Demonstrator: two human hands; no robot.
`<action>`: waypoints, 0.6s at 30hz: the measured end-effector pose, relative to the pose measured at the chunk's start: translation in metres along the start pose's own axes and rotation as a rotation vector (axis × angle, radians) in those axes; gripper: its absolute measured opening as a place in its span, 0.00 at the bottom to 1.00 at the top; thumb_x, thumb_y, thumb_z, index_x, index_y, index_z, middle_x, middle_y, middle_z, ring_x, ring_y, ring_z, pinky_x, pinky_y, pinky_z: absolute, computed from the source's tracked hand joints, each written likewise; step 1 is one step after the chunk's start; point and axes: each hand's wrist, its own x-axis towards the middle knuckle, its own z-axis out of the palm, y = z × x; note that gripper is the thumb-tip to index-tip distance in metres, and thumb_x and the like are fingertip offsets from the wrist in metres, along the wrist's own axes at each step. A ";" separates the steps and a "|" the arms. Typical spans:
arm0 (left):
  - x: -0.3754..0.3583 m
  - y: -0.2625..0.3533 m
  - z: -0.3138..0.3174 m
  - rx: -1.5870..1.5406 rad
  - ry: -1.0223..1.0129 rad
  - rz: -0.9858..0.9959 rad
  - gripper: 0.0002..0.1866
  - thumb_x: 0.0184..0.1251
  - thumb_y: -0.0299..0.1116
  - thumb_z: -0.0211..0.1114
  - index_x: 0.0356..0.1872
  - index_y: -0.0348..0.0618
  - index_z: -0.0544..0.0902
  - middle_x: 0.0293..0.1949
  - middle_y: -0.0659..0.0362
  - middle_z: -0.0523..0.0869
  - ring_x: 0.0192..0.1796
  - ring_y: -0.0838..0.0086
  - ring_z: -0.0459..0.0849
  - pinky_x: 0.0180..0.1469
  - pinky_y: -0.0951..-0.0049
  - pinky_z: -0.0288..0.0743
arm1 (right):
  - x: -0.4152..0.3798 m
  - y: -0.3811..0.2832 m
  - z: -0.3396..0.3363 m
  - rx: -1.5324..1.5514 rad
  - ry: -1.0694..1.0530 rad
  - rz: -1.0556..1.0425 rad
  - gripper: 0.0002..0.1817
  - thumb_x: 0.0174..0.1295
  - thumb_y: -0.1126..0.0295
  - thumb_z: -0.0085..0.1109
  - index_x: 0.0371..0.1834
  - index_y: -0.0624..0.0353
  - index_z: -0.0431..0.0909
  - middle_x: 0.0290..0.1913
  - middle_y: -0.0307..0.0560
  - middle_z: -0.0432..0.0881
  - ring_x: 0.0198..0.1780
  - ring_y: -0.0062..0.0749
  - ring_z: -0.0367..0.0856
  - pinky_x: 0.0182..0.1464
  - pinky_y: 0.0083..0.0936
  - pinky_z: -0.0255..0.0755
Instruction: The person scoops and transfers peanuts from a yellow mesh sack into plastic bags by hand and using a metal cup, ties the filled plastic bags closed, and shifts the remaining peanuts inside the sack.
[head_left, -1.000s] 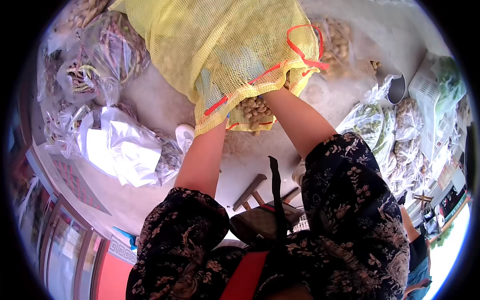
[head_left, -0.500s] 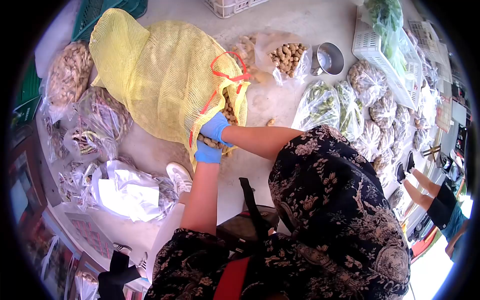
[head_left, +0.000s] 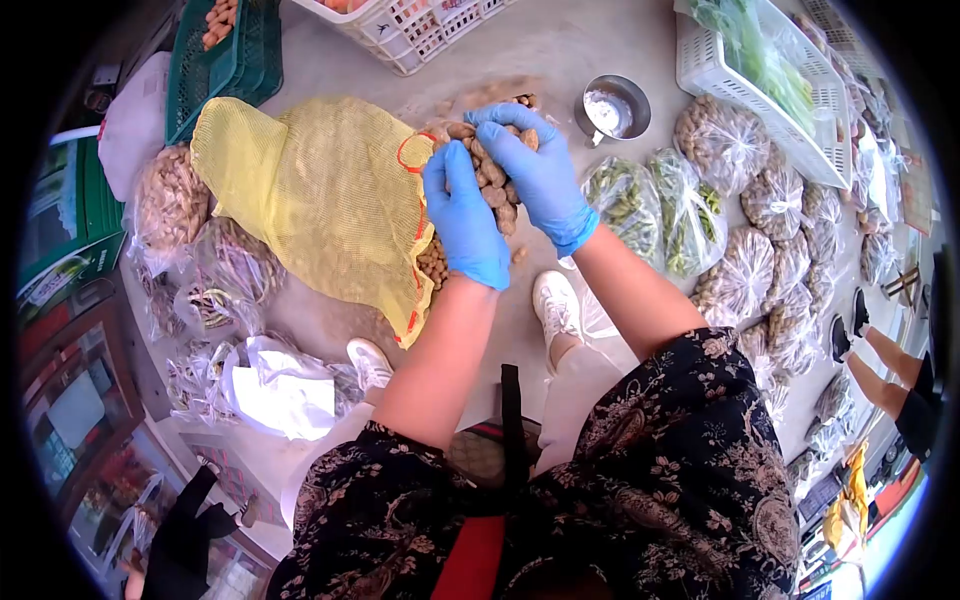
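Both my hands wear blue gloves and are raised together, cupped around a heap of unshelled peanuts [head_left: 494,185]. My left hand [head_left: 464,220] closes on the heap from the left, and my right hand [head_left: 535,185] curls over it from the right. To their left lies a yellow mesh sack [head_left: 340,190] with a red drawstring [head_left: 408,150]. Its mouth faces my hands, and more peanuts [head_left: 432,264] show inside it. Behind my hands, the plastic bag of peanuts is mostly hidden. One loose peanut [head_left: 519,255] rests on the floor below my right hand.
A metal pan [head_left: 630,110] stands right of my hands. Bagged green vegetables [head_left: 625,205] and several tied bags [head_left: 740,270] line the right, beside a white crate [head_left: 700,55]. Green crates [head_left: 185,95] stand back left. Another person's legs [head_left: 890,355] are at far right.
Both hands have come out of the sack's mouth, moving up and right with peanuts between them. They now hover before the plastic bag. My view has shifted, and the sack looks flatter.
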 end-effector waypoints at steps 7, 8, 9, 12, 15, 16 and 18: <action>0.071 -0.067 -0.004 0.364 0.177 0.003 0.19 0.62 0.44 0.60 0.43 0.37 0.75 0.40 0.56 0.79 0.42 0.76 0.77 0.45 0.75 0.72 | 0.056 0.084 -0.046 0.267 0.102 0.202 0.13 0.60 0.66 0.53 0.43 0.62 0.76 0.41 0.42 0.79 0.42 0.23 0.77 0.48 0.20 0.71; 0.074 -0.077 -0.010 0.401 0.204 -0.029 0.20 0.60 0.44 0.62 0.42 0.36 0.76 0.40 0.56 0.80 0.41 0.76 0.77 0.45 0.75 0.72 | 0.055 0.091 -0.049 0.263 0.142 0.249 0.13 0.61 0.65 0.51 0.43 0.61 0.76 0.42 0.44 0.79 0.43 0.24 0.77 0.48 0.21 0.71; 0.078 -0.088 -0.018 0.431 0.191 -0.081 0.20 0.60 0.45 0.63 0.41 0.36 0.76 0.40 0.56 0.80 0.40 0.75 0.77 0.44 0.74 0.72 | 0.051 0.099 -0.054 0.248 0.194 0.296 0.13 0.60 0.65 0.51 0.43 0.61 0.76 0.41 0.44 0.79 0.42 0.26 0.78 0.47 0.22 0.72; 0.088 -0.112 -0.028 0.488 0.160 -0.257 0.21 0.58 0.47 0.63 0.40 0.36 0.78 0.39 0.56 0.81 0.39 0.75 0.78 0.43 0.73 0.73 | 0.047 0.114 -0.070 0.195 0.305 0.426 0.14 0.60 0.63 0.51 0.43 0.60 0.76 0.40 0.45 0.80 0.40 0.27 0.79 0.44 0.23 0.73; 0.117 -0.135 -0.030 0.514 0.036 -0.467 0.22 0.64 0.47 0.55 0.47 0.38 0.77 0.42 0.56 0.82 0.40 0.72 0.81 0.41 0.70 0.77 | 0.066 0.136 -0.082 0.252 0.449 0.449 0.13 0.57 0.64 0.53 0.41 0.60 0.77 0.37 0.45 0.80 0.35 0.29 0.79 0.39 0.25 0.74; 0.127 -0.135 -0.027 0.488 0.015 -0.473 0.21 0.65 0.47 0.54 0.47 0.39 0.77 0.41 0.56 0.82 0.39 0.72 0.81 0.40 0.70 0.77 | 0.070 0.139 -0.082 0.264 0.497 0.452 0.13 0.56 0.65 0.54 0.40 0.60 0.78 0.36 0.45 0.80 0.34 0.29 0.79 0.38 0.26 0.74; 0.145 -0.131 -0.021 0.434 -0.027 -0.485 0.19 0.65 0.46 0.54 0.47 0.41 0.77 0.40 0.57 0.83 0.37 0.72 0.82 0.39 0.70 0.78 | 0.082 0.129 -0.071 0.204 0.512 0.408 0.16 0.56 0.63 0.54 0.44 0.62 0.76 0.39 0.49 0.79 0.39 0.32 0.78 0.42 0.27 0.73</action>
